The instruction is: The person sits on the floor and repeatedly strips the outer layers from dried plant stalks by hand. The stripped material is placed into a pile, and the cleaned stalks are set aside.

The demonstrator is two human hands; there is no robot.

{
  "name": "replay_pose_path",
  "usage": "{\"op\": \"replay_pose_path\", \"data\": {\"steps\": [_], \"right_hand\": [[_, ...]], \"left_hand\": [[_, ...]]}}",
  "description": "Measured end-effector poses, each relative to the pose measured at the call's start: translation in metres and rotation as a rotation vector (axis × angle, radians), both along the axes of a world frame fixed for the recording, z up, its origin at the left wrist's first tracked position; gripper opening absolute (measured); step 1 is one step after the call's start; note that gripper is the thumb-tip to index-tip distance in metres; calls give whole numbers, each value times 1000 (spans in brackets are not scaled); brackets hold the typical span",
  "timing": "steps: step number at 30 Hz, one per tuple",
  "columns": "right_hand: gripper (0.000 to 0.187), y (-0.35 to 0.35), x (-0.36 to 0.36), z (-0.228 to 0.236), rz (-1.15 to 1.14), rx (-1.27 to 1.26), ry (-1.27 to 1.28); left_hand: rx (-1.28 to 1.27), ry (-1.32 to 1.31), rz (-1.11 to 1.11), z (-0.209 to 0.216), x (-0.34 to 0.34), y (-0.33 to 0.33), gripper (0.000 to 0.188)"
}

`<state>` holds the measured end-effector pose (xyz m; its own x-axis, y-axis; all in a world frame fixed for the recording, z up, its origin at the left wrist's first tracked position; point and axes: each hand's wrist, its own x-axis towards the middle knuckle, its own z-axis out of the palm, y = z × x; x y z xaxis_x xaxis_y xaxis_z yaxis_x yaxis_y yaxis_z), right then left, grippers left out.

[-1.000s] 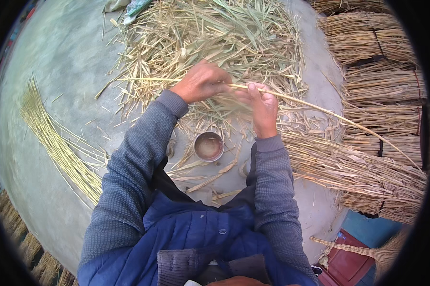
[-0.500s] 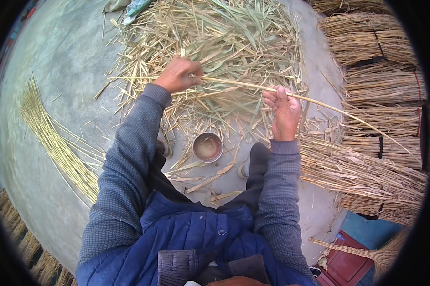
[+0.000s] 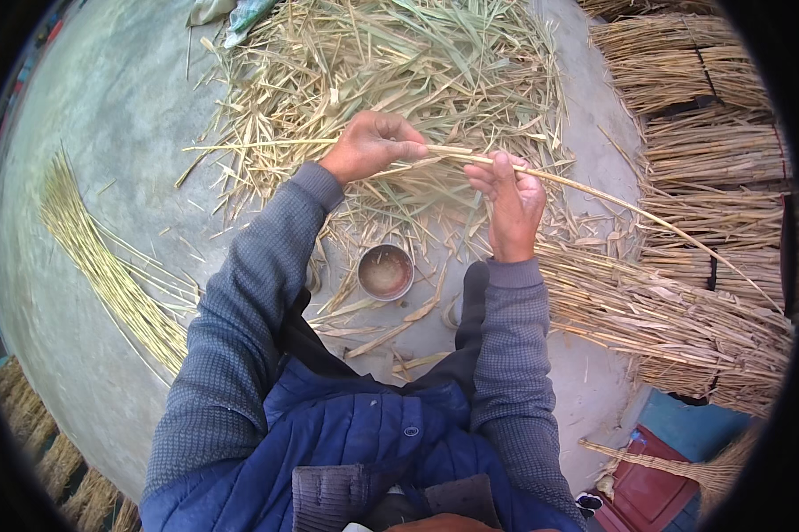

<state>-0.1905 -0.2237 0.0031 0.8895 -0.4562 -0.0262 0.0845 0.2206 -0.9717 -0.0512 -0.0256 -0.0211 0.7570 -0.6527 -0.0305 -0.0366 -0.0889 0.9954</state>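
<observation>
A long, thin dried stalk runs across in front of me, from over the leaf pile on the left to the stalk bundles on the right. My left hand pinches it left of the middle, the thumb pointing right. Close beside, my right hand holds the stalk between thumb and fingers, palm turned up. Beyond and below both hands spreads a heap of stripped dry leaves, pale straw and green. A small round metal bowl stands on the floor between my feet.
To the left lies a loose sheaf of slim yellow-green stalks. A pile of unstripped stalks rests at my right, beside several tied bundles. A broom-like bundle lies across a dark red object at the lower right.
My left hand has slid right along the stalk, closer to my right hand. The right hand has shifted slightly left and still holds the stalk.
</observation>
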Motion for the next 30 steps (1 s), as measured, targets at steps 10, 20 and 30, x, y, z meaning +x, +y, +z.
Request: {"op": "replay_pose_path", "data": {"steps": [10,20,30], "right_hand": [[32,-15,-7,-4,-69,-64,21],[34,5,6,-5,-52,-48,43],[27,-15,1,14,-102,-148,-46]], "left_hand": [[-408,203,576,-5,67,71,19],[242,-1036,53,17,15,19,30],[772,-956,-25,-19,37,62,13]]}}
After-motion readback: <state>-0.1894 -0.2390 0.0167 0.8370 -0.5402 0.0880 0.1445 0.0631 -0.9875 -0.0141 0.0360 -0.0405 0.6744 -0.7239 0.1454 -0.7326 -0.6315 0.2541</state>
